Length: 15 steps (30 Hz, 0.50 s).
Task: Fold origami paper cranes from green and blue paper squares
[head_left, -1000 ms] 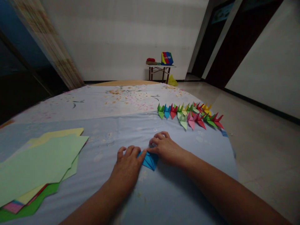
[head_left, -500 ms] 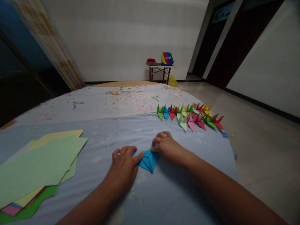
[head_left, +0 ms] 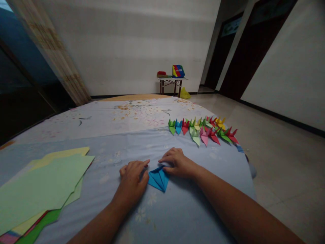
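Observation:
A folded piece of blue paper (head_left: 159, 179), diamond-like with creases meeting near its lower point, lies on the blue tablecloth. My left hand (head_left: 134, 178) rests at its left corner, the thumb against the edge and the other fingers apart on the cloth. At the upper right edge, my right hand (head_left: 179, 162) has its thumb on the paper, with the index finger stretched just beyond the top. The upper flap looks slightly raised and casts a dark shadow. The right thumb hides part of the upper right corner.
Several folded paper cranes (head_left: 204, 131) in mixed colours stand in rows at the right edge of the table. A stack of coloured paper sheets (head_left: 48, 184) lies at the left. Beyond the table, a small stand (head_left: 172, 79) bears a colourful bag (head_left: 178, 71).
My left thumb has drawn back from the paper's face to its left edge. The right index finger has stretched leftward, and the paper's top flap looks more raised. The view has tilted up slightly.

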Motion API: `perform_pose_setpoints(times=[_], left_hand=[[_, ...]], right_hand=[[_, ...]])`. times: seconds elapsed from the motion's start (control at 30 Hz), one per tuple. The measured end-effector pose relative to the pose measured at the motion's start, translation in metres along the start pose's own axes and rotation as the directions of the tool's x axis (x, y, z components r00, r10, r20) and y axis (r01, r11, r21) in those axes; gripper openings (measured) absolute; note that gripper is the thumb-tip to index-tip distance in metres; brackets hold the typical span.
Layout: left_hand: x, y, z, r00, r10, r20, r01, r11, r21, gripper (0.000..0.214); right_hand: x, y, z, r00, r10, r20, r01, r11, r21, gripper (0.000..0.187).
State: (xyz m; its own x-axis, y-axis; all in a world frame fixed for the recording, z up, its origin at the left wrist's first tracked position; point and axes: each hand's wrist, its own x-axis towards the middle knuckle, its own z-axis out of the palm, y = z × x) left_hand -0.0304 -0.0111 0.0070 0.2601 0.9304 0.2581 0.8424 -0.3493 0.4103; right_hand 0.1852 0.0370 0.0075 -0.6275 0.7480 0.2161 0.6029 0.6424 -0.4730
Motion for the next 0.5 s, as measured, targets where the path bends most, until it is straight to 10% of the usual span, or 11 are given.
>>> perform_pose_setpoints(times=[0.5], left_hand=[[0.003,0.007,-0.006,0.989,-0.095,0.116,0.132,0.921,-0.366,0.027]], right_hand=[[0.007,-0.013,0.004,0.975,0.171,-0.141,-0.099,0.906,0.412,0.013]])
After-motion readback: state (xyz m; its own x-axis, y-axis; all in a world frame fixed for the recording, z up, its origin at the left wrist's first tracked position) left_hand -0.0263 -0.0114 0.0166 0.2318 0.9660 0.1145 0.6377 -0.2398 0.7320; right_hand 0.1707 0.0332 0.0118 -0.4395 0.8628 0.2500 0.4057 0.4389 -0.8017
